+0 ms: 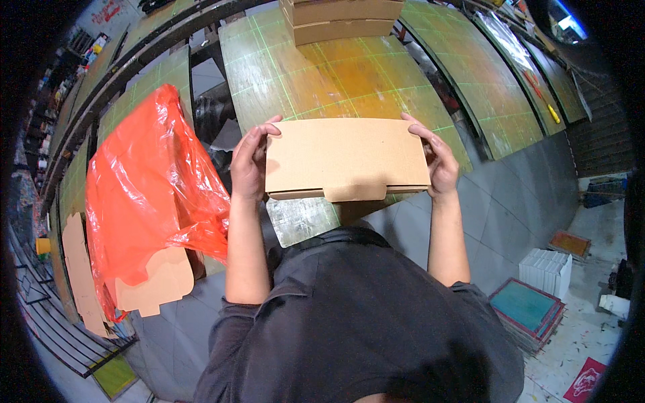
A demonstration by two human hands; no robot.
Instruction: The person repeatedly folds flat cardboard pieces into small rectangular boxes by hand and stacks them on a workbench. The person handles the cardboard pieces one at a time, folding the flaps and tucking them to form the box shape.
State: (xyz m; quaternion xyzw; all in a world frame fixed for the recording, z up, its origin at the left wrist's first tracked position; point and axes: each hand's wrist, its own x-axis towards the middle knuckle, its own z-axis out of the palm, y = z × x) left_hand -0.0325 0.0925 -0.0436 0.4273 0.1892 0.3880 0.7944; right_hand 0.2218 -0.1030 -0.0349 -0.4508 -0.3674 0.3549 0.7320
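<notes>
A folded brown cardboard box (347, 153) is held level in front of my chest, its lid down and a small tab (356, 192) hanging out at the near edge. Round its left end curl the fingers of my left hand (250, 158), fingertips on the top corner. At the opposite end my right hand (438, 156) grips the box the same way. The box's underside is hidden. Beyond it, several similar boxes (342, 30) are stacked at the far edge of the worn board (259, 74) in front of me.
To the left, a red plastic bag (138, 195) lies over flat cardboard blanks (158, 285). More boards (494, 114) extend on the right, one with a yellow-handled tool (553, 113). On the floor at lower right are stacked frames (527, 305) and a white bundle (545, 272).
</notes>
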